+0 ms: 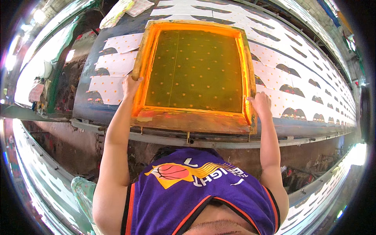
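A screen printing frame [196, 122] with orange-stained wooden sides lies over a long dark table, its greenish mesh [199, 70] dotted with small pale spots. My left hand [131, 85] is closed round the frame's left side. On the opposite side, my right hand [261, 104] grips the right edge near the front corner. White fabric pieces [113, 64] with orange dots and curved cutouts stick out from under the frame's left. More dotted fabric pieces [270, 78] lie to the right. What is directly beneath the mesh is mostly hidden.
Rows of white pieces run along the table to the far right. A metal rail [219, 144] with short pegs borders the near edge. Crumpled cloths [117, 12] lie at the far left. Behind me, another long table [47, 180] carries white pieces.
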A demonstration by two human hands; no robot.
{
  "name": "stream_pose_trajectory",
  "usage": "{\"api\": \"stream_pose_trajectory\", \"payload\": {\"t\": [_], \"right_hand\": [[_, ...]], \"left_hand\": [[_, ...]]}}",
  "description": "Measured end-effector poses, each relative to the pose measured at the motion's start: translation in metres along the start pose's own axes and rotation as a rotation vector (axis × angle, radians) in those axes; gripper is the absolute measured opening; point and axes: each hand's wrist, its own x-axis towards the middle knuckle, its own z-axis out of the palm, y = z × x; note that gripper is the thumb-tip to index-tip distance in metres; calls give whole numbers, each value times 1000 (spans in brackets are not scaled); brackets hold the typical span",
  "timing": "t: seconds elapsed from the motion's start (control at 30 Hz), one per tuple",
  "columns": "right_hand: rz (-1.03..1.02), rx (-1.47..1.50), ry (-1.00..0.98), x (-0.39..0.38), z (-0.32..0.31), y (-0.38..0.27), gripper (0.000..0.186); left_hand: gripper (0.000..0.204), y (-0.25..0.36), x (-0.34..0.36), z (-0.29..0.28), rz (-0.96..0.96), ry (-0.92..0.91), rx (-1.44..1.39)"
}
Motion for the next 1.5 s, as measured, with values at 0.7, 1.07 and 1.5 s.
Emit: {"api": "stream_pose_trajectory", "payload": {"t": [0.7, 1.07, 1.5], "right_hand": [[-602, -82, 147, -119, 61, -183, 24], [-773, -39, 391, -120, 113, -154, 13], [-715, -230, 380, 126, 36, -235, 35]], "left_hand": [[61, -3, 17, 10, 48, 21, -122], [58, -14, 21, 11, 55, -38, -147], [45, 9, -3, -13, -40, -50, -158]]}}
